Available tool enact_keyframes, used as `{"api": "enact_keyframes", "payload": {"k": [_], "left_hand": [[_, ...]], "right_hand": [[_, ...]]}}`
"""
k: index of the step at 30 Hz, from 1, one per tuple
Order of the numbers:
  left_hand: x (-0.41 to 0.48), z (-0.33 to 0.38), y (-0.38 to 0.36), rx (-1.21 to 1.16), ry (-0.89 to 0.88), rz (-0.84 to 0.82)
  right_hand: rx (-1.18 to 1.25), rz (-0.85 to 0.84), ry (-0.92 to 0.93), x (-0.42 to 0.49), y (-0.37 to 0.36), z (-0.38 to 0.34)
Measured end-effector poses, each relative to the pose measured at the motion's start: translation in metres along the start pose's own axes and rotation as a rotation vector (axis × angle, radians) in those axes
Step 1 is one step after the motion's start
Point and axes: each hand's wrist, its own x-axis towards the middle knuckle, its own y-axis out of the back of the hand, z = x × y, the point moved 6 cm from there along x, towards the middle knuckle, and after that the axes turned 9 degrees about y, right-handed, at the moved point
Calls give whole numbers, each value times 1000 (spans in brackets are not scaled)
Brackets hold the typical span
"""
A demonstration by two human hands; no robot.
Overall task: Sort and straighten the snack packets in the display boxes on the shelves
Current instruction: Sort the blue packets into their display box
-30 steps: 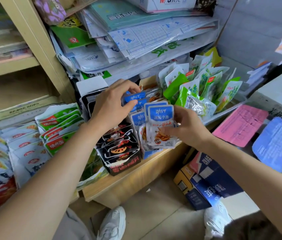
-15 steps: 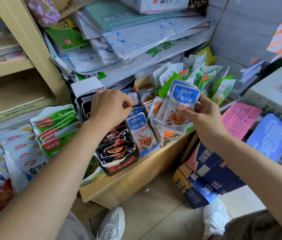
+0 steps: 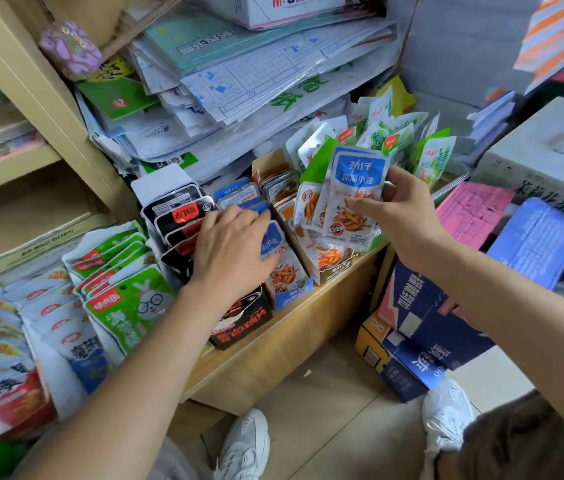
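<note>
My right hand (image 3: 400, 209) pinches a small stack of blue-and-white fish snack packets (image 3: 355, 192) and holds them upright above the orange display box (image 3: 334, 268). My left hand (image 3: 230, 247) lies flat, fingers straight, on the blue packets standing in the blue display box (image 3: 291, 292). Its palm also covers part of the black packets (image 3: 178, 211) in the black display box (image 3: 242, 323) to the left. Green-and-white packets (image 3: 395, 140) stand in a box behind the held stack.
Green rabbit packets (image 3: 128, 299) and more white and red packets (image 3: 0, 358) fill the shelf at left. Stacked papers and booklets (image 3: 239, 81) overhang the boxes from behind. Blue cartons (image 3: 422, 327) lean on the floor at right, below a pink sheet (image 3: 471, 209). My shoes (image 3: 246, 445) stand under the shelf edge.
My right hand lifted the blue fish packets from the box front up and to the right. My left hand moved from the back of the blue box and flattened over its packets.
</note>
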Motion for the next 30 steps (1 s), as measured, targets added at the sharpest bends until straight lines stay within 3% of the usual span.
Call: {"api": "enact_keyframes", "payload": {"k": [6, 10, 14, 18, 26, 30], "left_hand": [[7, 0, -11, 8, 88, -178], [10, -4, -4, -168, 128, -222], [4, -17, 3, -462, 129, -393], [-2, -30, 8, -514, 63, -520], [6, -17, 11, -356, 64, -231], [12, -26, 17, -639, 94, -197]], "right_hand": [[9, -5, -6, -1, 1, -3], [17, -6, -16, -2, -1, -4], [0, -8, -13, -1, -2, -3], [0, -12, -19, 0, -5, -1], [-31, -19, -16, 2, -8, 3], [-22, -4, -14, 4, -4, 3]]}}
